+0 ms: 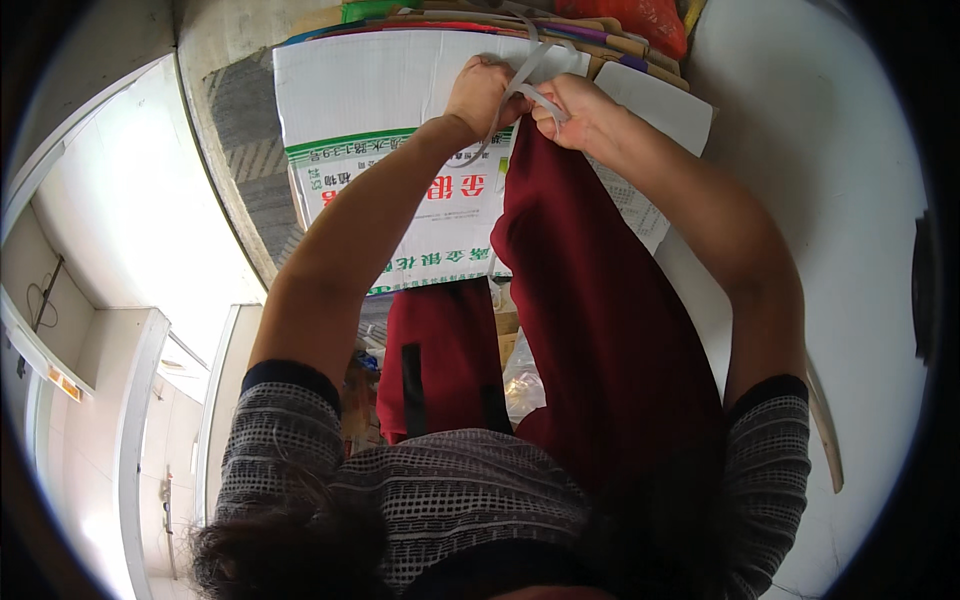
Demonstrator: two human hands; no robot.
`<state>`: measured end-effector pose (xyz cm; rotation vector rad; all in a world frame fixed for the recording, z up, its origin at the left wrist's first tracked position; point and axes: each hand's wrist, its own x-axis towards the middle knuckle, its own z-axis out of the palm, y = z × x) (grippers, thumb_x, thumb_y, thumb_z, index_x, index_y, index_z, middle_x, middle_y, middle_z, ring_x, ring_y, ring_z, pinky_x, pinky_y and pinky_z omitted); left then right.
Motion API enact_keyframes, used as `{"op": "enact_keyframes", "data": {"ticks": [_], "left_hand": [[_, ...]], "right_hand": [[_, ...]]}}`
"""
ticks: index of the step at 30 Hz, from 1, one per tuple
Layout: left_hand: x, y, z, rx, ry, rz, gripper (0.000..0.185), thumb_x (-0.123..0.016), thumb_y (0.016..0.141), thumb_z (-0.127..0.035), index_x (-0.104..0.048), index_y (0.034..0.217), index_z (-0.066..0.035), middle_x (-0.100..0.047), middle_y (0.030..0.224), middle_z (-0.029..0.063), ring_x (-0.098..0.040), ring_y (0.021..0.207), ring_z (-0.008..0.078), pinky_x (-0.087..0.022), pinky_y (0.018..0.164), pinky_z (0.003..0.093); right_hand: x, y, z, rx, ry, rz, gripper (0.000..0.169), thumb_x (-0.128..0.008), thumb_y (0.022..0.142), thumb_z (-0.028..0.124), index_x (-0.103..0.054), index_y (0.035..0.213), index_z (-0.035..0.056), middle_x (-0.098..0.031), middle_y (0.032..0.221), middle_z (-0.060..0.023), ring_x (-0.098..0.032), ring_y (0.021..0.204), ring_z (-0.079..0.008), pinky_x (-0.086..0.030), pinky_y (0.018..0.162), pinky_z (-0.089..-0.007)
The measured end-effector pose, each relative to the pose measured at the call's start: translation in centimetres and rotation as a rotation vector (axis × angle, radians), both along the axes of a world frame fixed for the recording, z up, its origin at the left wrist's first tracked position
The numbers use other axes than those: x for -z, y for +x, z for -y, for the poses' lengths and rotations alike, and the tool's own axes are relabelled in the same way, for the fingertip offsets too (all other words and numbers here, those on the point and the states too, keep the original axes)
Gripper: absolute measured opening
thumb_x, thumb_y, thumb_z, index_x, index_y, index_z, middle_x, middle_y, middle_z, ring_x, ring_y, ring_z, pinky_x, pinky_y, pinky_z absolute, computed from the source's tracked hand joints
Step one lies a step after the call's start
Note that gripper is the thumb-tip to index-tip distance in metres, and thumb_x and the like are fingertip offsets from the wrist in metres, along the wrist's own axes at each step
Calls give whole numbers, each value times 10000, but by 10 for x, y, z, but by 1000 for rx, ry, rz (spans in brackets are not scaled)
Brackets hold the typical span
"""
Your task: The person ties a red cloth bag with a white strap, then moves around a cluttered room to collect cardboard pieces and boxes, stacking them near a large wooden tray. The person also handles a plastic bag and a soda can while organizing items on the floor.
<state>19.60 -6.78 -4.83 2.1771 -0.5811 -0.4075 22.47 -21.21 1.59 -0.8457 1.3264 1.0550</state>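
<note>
My left hand (487, 97) and my right hand (566, 111) meet at the upper part of a flat stack of cardboard. Both are closed on a pale plastic strap (534, 61), which loops above and between them; one end pokes out over my right hand's fingers. Under my hands lies a white printed cardboard sheet (360, 82) bearing red and green writing. My right knee, in dark red trousers (592, 262), is raised against the stack. How the strap crosses between my fingers is hidden.
More flattened cardboard (637, 64) is layered behind the white sheet, with a red bag (645, 26) beyond it. A pale wall (840, 225) stands at the right. A clear plastic bag (523, 379) lies between my legs, and a doorway opens at the left.
</note>
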Motion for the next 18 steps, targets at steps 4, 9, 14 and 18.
{"op": "enact_keyframes", "data": {"ticks": [4,9,14,18], "left_hand": [[5,9,-3,101,105,-60,148,-673,695,-237,-709,789,-129,-661,740,114,-625,736,305,-468,782,376],[4,14,3,-23,39,-167,190,-655,700,-277,-720,820,-144,-667,761,135,-636,733,331,-511,712,385],[5,11,0,-33,180,-179,238,-653,706,-393,-734,792,-186,-688,796,66,-640,800,262,-480,783,329],[-30,17,22,-5,185,-408,304,-647,707,-476,-741,802,-203,-693,807,22,-645,805,205,-485,789,305]], "right_hand": [[7,-4,6,71,91,61,244,-367,878,49,-401,640,90,-318,560,4,-247,411,-116,-194,382,-257],[-1,-15,9,61,96,297,268,-399,916,100,-407,648,92,-298,559,15,-258,437,-105,-201,391,-243],[-24,-77,13,-841,-476,1098,392,-516,929,348,-510,1012,-36,-637,859,-181,-613,799,-301,-468,758,-384],[-53,-196,40,-1157,-456,1139,346,-615,790,297,-576,1052,75,-591,1050,-169,-567,950,-320,-399,893,-380]]}}
